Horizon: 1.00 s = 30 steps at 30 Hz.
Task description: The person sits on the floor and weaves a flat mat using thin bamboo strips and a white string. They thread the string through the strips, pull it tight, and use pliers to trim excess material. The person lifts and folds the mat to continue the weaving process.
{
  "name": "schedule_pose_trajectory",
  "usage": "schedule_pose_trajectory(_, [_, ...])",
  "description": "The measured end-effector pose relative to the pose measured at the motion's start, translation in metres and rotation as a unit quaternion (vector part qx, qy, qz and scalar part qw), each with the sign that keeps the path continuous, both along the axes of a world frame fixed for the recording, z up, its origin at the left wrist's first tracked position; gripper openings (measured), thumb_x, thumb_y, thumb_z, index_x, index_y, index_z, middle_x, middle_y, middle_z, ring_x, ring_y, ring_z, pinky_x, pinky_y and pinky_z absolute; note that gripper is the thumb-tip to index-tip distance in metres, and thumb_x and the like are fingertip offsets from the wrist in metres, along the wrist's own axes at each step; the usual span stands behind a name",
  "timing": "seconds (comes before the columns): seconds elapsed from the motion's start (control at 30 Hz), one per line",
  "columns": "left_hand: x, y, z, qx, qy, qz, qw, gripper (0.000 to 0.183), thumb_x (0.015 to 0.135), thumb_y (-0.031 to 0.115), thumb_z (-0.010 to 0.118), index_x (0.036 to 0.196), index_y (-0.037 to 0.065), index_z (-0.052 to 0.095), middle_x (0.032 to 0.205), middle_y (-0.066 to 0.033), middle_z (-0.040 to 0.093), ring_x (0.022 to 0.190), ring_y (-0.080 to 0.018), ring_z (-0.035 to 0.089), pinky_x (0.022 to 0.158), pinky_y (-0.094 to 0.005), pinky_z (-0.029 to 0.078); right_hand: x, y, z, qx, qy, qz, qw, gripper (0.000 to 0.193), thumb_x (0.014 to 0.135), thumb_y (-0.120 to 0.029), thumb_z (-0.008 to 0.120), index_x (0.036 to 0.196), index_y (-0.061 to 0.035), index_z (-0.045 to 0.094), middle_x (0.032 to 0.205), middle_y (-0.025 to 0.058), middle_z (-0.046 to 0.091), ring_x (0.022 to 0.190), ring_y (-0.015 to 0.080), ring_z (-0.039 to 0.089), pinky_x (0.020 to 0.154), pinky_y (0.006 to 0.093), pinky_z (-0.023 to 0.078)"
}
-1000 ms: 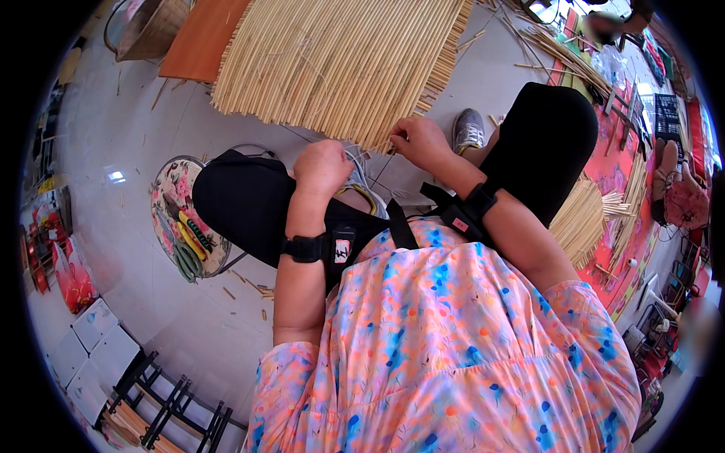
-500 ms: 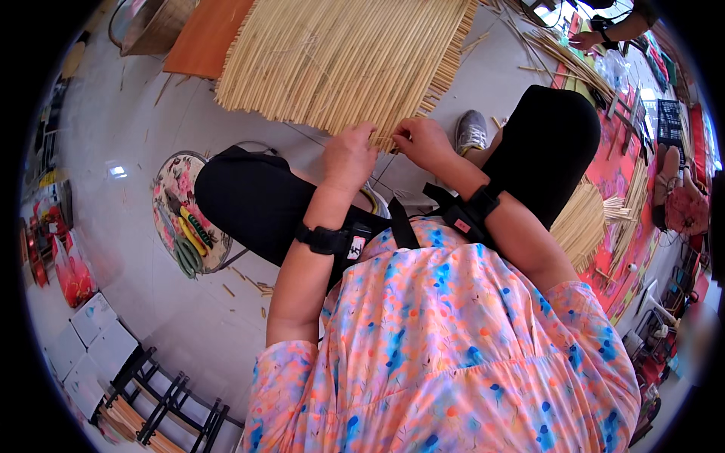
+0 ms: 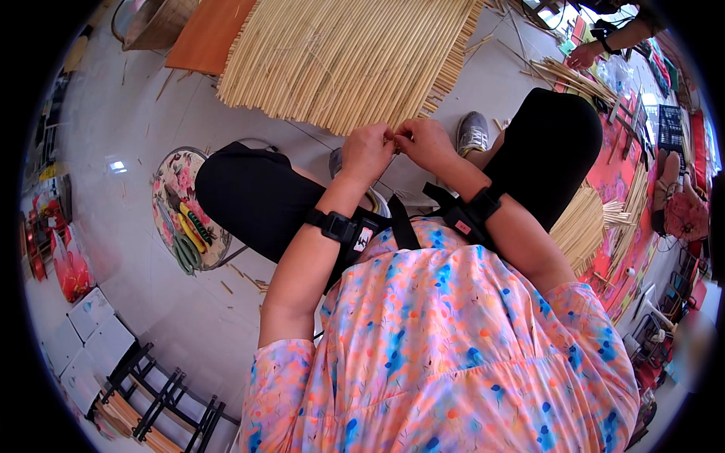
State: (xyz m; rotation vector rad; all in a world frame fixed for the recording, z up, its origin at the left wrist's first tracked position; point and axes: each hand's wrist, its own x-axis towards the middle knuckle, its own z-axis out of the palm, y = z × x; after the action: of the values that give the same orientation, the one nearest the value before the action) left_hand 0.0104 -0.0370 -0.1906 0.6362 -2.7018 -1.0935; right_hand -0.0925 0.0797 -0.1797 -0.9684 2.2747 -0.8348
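A large mat of pale straw-coloured stalks (image 3: 340, 60), laid side by side, spreads in front of my knees. Beside its near corner, my left hand (image 3: 368, 156) and my right hand (image 3: 425, 143) come together, fingertips almost touching. Both are closed in a pinch. Whatever sits between the fingers is too small and too covered to make out. Thin lines, like thread, cross the mat's surface.
At my left, a round flowered stool (image 3: 170, 177) carries yellow- and green-handled tools (image 3: 192, 230). An orange board (image 3: 200, 38) lies by the mat. To the right are a smaller stalk bundle (image 3: 578, 223), a red cloth (image 3: 604, 170) and another person's hand (image 3: 585, 54).
My left hand has moved right, off the mat's edge, to meet my right hand. The right hand has barely shifted.
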Motion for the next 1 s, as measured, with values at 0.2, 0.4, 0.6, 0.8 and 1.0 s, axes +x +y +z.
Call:
schedule_pose_trajectory(0.2, [0.0, 0.002, 0.004, -0.028, -0.032, 0.008, 0.999, 0.015, 0.071, 0.02, 0.07, 0.076, 0.007, 0.064, 0.07, -0.0135, 0.064, 0.069, -0.0322, 0.063, 0.06, -0.0416, 0.05, 0.001, 0.0, 0.002, 0.012, 0.02, 0.004, 1.0, 0.015, 0.075, -0.019, 0.063, 0.08, -0.0063, 0.068, 0.073, 0.0135, 0.066, 0.073, 0.0311, 0.064, 0.067, 0.0412, 0.051])
schedule_pose_trajectory(0.4, [0.001, 0.001, 0.004, -0.029, -0.06, 0.015, 0.998, 0.014, 0.071, 0.019, 0.069, 0.079, 0.008, 0.065, 0.072, -0.012, 0.065, 0.07, -0.0317, 0.064, 0.061, -0.0406, 0.05, 0.001, 0.0, 0.001, 0.017, 0.005, -0.001, 1.0, 0.016, 0.076, -0.021, 0.064, 0.081, -0.0065, 0.068, 0.074, 0.0135, 0.066, 0.074, 0.0313, 0.064, 0.067, 0.0414, 0.051])
schedule_pose_trajectory(0.6, [0.011, -0.011, 0.009, -0.006, -0.068, 0.018, 0.998, 0.018, 0.068, 0.015, 0.07, 0.084, 0.009, 0.065, 0.072, -0.0131, 0.065, 0.07, -0.0307, 0.064, 0.062, -0.0393, 0.051, -0.001, 0.003, -0.003, 0.005, 0.016, -0.006, 1.0, 0.016, 0.076, -0.02, 0.064, 0.081, -0.005, 0.067, 0.073, 0.0132, 0.066, 0.071, 0.0297, 0.064, 0.065, 0.0394, 0.051])
schedule_pose_trajectory(0.8, [0.012, -0.011, 0.01, -0.061, -0.057, 0.004, 0.997, 0.017, 0.068, 0.014, 0.07, 0.083, 0.008, 0.065, 0.072, -0.0138, 0.065, 0.07, -0.0318, 0.064, 0.062, -0.0411, 0.05, -0.002, 0.003, -0.002, 0.002, -0.014, -0.013, 1.0, 0.017, 0.076, -0.02, 0.064, 0.081, -0.0037, 0.066, 0.073, 0.0123, 0.066, 0.07, 0.0274, 0.065, 0.065, 0.037, 0.051])
schedule_pose_trajectory(1.0, [0.015, -0.011, 0.014, -0.074, -0.073, 0.002, 0.995, 0.011, 0.072, 0.018, 0.067, 0.076, 0.008, 0.065, 0.072, -0.0141, 0.064, 0.07, -0.0336, 0.062, 0.063, -0.0427, 0.049, -0.002, 0.003, 0.001, 0.016, -0.004, -0.014, 1.0, 0.016, 0.076, -0.02, 0.063, 0.082, -0.0051, 0.067, 0.075, 0.0126, 0.066, 0.073, 0.0293, 0.065, 0.067, 0.0393, 0.051])
